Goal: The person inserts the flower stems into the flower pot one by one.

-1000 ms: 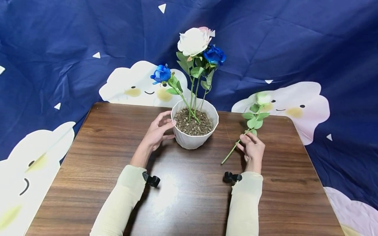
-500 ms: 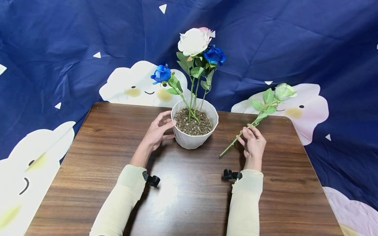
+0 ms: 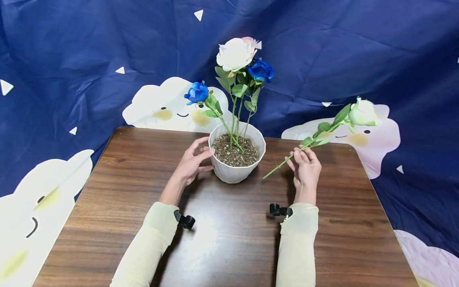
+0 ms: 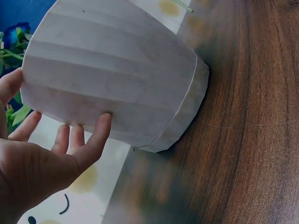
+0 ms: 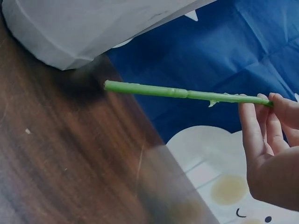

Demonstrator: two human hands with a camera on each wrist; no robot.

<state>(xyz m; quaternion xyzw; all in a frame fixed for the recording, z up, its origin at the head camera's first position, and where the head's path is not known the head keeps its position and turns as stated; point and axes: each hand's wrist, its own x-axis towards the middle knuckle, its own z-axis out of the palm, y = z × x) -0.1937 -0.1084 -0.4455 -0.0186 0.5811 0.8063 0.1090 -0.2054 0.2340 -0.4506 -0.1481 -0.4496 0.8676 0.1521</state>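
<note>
A white flowerpot (image 3: pixel 233 173) filled with soil stands on the table. In it are two blue roses, a white one and a pink one partly hidden behind. My left hand (image 3: pixel 190 163) touches the pot's left side with spread fingers, thumb at the rim; the left wrist view shows the fingertips (image 4: pixel 106 122) against its ribbed wall. To the right of the pot, my right hand (image 3: pixel 306 169) pinches a pale greenish-white rose (image 3: pixel 363 113) by its stem. The bloom tilts up to the right, and the cut stem end (image 5: pixel 119 87) points down towards the pot.
The brown wooden table (image 3: pixel 229 247) reaches back to a dark blue cloth (image 3: pixel 322 48) printed with smiling clouds and white triangles. Black wrist cameras sit at both cuffs. The upright blooms (image 3: pixel 234 55) rise high above the pot's rim.
The pale rose has swung from nearly upright to a slant, bloom outward to the right, its stem end rising and nearing the pot. The left hand has stayed at the pot.
</note>
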